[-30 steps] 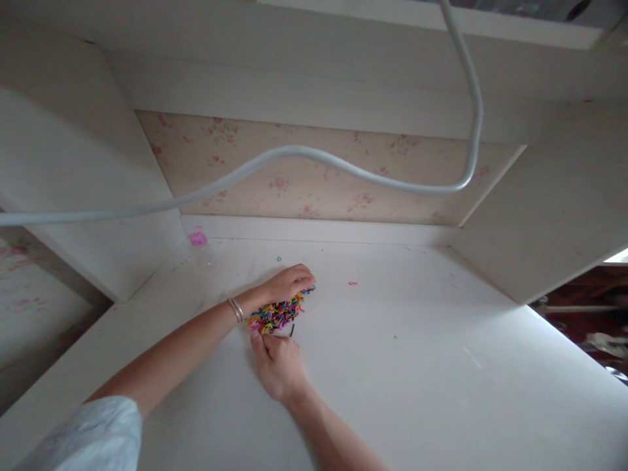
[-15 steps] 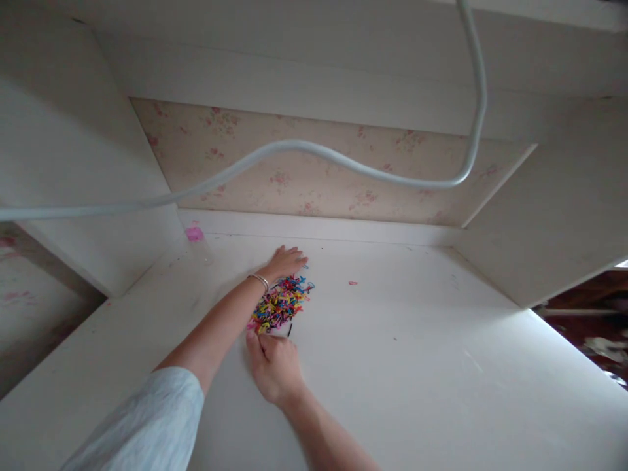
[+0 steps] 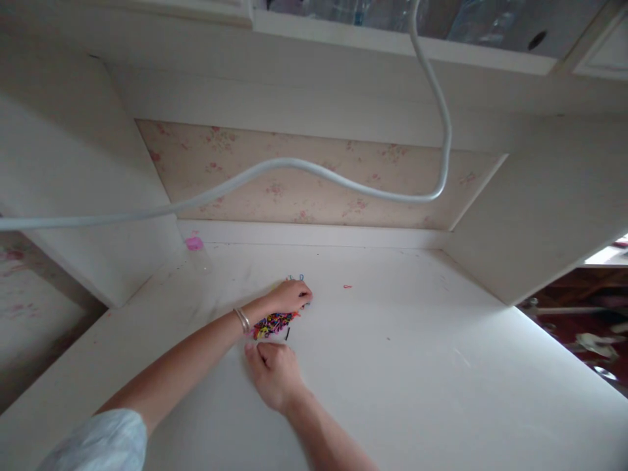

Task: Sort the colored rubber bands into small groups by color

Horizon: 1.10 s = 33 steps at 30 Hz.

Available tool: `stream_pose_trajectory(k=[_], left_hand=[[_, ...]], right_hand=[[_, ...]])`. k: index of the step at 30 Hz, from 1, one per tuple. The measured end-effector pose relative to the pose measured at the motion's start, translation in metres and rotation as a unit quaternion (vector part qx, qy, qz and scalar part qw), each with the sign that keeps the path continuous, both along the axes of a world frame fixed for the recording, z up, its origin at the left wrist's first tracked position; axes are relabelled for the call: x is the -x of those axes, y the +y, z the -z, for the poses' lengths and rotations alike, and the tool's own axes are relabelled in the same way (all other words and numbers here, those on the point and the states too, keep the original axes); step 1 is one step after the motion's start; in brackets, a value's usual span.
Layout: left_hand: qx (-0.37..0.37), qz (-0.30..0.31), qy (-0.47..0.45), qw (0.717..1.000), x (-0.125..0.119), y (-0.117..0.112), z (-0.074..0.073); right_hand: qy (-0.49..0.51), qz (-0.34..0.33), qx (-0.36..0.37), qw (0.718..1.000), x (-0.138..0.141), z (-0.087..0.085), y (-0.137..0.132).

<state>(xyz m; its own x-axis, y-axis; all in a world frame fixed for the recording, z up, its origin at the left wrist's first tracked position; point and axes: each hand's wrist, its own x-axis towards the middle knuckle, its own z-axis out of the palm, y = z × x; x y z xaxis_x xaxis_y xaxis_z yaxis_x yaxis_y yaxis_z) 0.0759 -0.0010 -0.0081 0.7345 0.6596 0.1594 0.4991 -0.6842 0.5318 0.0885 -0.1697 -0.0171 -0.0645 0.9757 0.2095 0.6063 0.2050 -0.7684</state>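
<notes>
A small heap of multicoloured rubber bands [image 3: 273, 324] lies on the white tabletop. My left hand [image 3: 290, 296], with a bracelet at the wrist, reaches across the heap's far side. Its fingers are curled, with bits of coloured band at the fingertips; its palm is hidden. A few bands [image 3: 296, 278] stick out beyond that hand. Just in front of the heap, my right hand [image 3: 275, 371] rests closed in a fist, thumb toward the heap; whatever it may hold is hidden. A short black strip [image 3: 287, 333] lies between the heap and my right hand.
One red band [image 3: 347, 286] lies apart on the tabletop [image 3: 417, 386]. A clear container with a pink top [image 3: 194, 243] stands at the back left. A white cable [image 3: 289, 163] hangs across the view. Side panels [image 3: 534, 209] flank the table, with a shelf [image 3: 402, 42] overhead.
My left hand has gone from spread fingers beyond the heap to curled fingers nearer me, over its far part. My right hand stays a fist. The view has tilted up slightly.
</notes>
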Motion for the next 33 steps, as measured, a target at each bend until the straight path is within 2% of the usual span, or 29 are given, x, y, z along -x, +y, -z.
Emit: stream_pose_trajectory(k=[3, 5, 7, 9, 12, 14, 16, 19, 22, 24, 26, 28, 33], left_hand=[[0.002, -0.031, -0.046, 0.998, 0.021, -0.015, -0.008], [-0.005, -0.086, -0.089, 0.992, 0.044, -0.017, -0.011], [-0.008, -0.161, -0.128, 0.979, 0.073, -0.017, -0.010], [0.001, -0.229, -0.150, 0.962, 0.103, -0.018, -0.004], [0.031, -0.290, -0.159, 0.943, 0.132, -0.024, 0.011], [0.053, -0.302, -0.165, 0.937, 0.135, -0.031, 0.019], [0.075, -0.298, -0.176, 0.935, 0.124, -0.037, 0.022], [0.105, -0.282, -0.204, 0.932, 0.091, -0.044, 0.018], [0.139, -0.253, -0.243, 0.926, 0.062, -0.050, 0.010], [0.165, -0.236, -0.274, 0.918, 0.054, -0.053, 0.004], [0.186, -0.235, -0.304, 0.904, 0.059, -0.053, 0.001], [0.203, -0.250, -0.326, 0.889, 0.073, -0.052, 0.000], [0.244, -0.304, -0.327, 0.861, 0.115, -0.051, 0.012]], right_hand=[[0.127, 0.016, 0.033, 0.991, -0.016, -0.005, 0.001], [0.152, 0.089, 0.033, 0.984, -0.044, -0.011, 0.010], [0.079, 0.198, 0.025, 0.977, -0.084, -0.018, 0.025], [-0.082, 0.268, 0.032, 0.959, -0.129, -0.024, 0.045], [-0.148, 0.286, 0.052, 0.945, -0.181, -0.023, 0.073], [-0.175, 0.268, 0.090, 0.943, -0.194, -0.018, 0.088], [-0.193, 0.233, 0.117, 0.946, -0.189, -0.010, 0.098], [-0.203, 0.156, 0.121, 0.959, -0.160, -0.003, 0.106], [-0.189, 0.070, 0.100, 0.974, -0.129, -0.006, 0.106], [-0.172, 0.041, 0.086, 0.981, -0.116, -0.010, 0.105], [-0.153, 0.040, 0.071, 0.985, -0.111, -0.015, 0.108], [-0.135, 0.055, 0.056, 0.988, -0.109, -0.019, 0.117], [-0.096, 0.061, 0.046, 0.992, -0.101, -0.016, 0.148]])
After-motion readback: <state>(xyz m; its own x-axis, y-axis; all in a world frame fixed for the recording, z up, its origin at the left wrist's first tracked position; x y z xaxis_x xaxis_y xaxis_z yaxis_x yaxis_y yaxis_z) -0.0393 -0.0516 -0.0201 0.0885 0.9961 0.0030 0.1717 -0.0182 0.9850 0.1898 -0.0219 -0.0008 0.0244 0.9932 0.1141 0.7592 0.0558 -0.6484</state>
